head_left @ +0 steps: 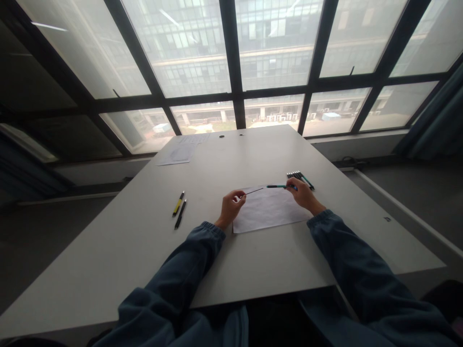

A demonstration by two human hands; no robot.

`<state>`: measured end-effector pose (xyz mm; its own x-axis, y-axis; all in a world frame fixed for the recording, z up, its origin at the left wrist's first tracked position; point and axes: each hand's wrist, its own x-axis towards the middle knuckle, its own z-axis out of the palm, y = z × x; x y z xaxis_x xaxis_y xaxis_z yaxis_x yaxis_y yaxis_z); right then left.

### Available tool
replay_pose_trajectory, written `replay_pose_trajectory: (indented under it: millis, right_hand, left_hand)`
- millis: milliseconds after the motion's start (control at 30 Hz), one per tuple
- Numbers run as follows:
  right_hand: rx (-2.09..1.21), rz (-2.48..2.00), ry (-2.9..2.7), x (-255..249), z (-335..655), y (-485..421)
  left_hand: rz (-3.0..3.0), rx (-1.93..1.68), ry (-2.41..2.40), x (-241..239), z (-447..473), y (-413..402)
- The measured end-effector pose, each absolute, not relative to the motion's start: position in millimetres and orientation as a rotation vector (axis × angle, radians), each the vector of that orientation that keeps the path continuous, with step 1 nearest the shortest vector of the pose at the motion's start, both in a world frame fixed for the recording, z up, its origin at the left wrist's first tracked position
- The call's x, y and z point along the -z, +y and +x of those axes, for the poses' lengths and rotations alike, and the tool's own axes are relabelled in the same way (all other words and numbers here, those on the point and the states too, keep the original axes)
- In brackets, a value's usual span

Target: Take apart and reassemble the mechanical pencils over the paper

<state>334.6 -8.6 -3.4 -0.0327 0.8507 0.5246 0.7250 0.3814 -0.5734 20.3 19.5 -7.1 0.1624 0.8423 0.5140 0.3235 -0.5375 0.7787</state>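
Over a white sheet of paper [271, 212], my left hand [232, 205] pinches a thin dark rod [255, 191] that looks like a pen refill. Its far end points right, toward the tip of a green and black pen barrel [277, 186]. That barrel is gripped in the fingers of my right hand [301, 193], with a small gap between it and the rod. Just beyond my right hand lies a row of several dark pens [300, 177], partly covered by the hand.
To the left on the white table [119, 250] lie a yellow and black pen [178, 203] and a black pen [180, 215]. Printed sheets [175, 153] rest at the far left. A small dark item [387, 219] sits near the right edge. Windows stand behind the table.
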Motion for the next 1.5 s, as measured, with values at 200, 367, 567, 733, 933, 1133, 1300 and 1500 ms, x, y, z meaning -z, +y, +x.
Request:
replay_pose_trajectory:
  millis: [200,367,567,733,933,1133,1300,1500]
  right_hand:
    - [-0.078,-1.424,-1.857,2,331,-11]
    - [-0.008,-1.409,-1.951,-5,308,-19]
    - [-0.015,-1.388,-1.988,-7,286,-24]
    - [-0.035,-1.394,-1.989,-6,282,-25]
    - [-0.093,-1.363,-1.988,-4,281,-25]
    - [-0.142,-1.327,-1.945,-3,280,-26]
    - [-0.183,-1.279,-1.906,-5,279,-27]
    - [-0.208,-1.270,-1.901,-4,278,-28]
  left_hand:
    - [2.099,-1.352,1.053,5,21,16]
    - [2.229,-1.315,1.005,0,25,12]
    - [2.249,-1.296,1.006,-2,26,11]
    - [2.269,-1.281,0.991,-4,26,11]
    - [2.248,-1.284,0.970,0,26,12]
    - [2.186,-1.275,0.974,4,25,15]
    - [2.148,-1.268,0.971,4,24,16]
    - [2.137,-1.237,0.979,5,22,16]
